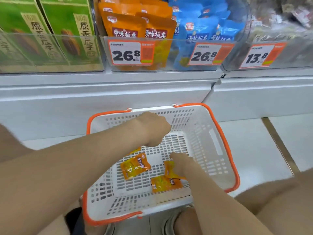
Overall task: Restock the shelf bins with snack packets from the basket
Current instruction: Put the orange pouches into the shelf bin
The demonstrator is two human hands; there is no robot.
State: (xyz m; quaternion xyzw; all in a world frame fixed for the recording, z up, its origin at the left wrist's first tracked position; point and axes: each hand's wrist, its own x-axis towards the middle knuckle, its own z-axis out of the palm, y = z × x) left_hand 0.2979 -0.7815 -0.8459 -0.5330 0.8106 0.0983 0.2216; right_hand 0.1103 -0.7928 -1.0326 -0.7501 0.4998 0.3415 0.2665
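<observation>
The orange bags (125, 26) are carrying 原味板栗 in white on a dark red band, under a small red logo that is too blurred to read. Just below them a tag (126, 53) is showing 26.8 in heavy black numerals. Right of the orange bags, blue bags (198, 29) are reading 海盐板栗, with a second tag (205, 55) showing 26.8. Farther right, a third tag (257, 57) is showing 13.8. Left of the orange bags, green boxes (67, 31) are bearing vertical script beginning 原, the rest unclear. Well below the orange bags, the packets (135, 165) are carrying print too small to read.
</observation>
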